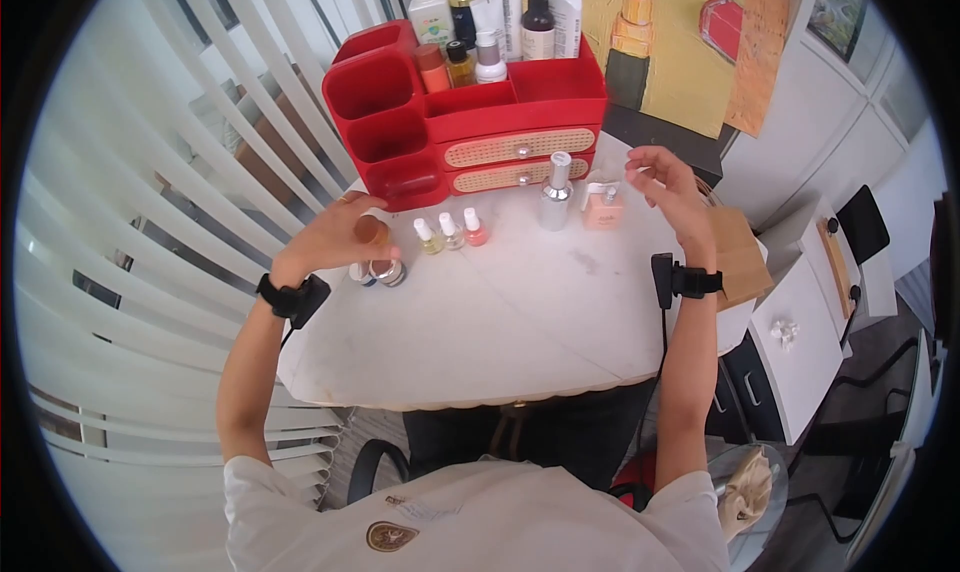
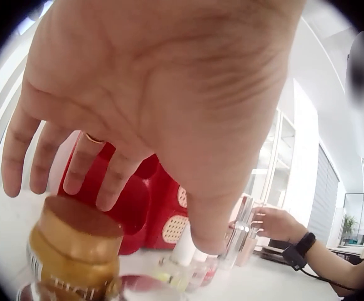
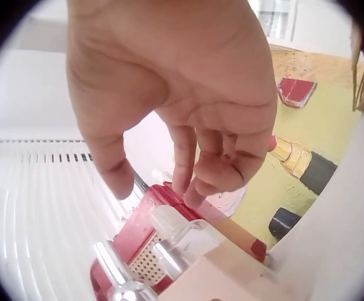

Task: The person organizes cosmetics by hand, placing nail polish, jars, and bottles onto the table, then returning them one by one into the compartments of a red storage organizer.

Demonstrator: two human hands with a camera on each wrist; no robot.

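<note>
My left hand (image 1: 325, 240) hangs over a small group of jars at the left of the white table, its fingers spread and apart from one another. Below its palm stands an amber jar with a brown lid (image 2: 78, 241), beside low round jars (image 1: 388, 272) with shiny lids. Right of them three nail polish bottles (image 1: 451, 232) with white caps stand in a row. My right hand (image 1: 672, 194) is raised with loosely bent fingers and holds nothing. Near it are a pink perfume bottle (image 1: 603, 208) and a tall silver bottle (image 1: 556, 197).
A red organizer (image 1: 470, 122) with two woven-front drawers stands at the back, with several bottles (image 1: 537, 32) in its upper part. White vertical blinds (image 1: 170, 172) run along the left. A brown paper bag (image 1: 740, 257) is at the table's right edge.
</note>
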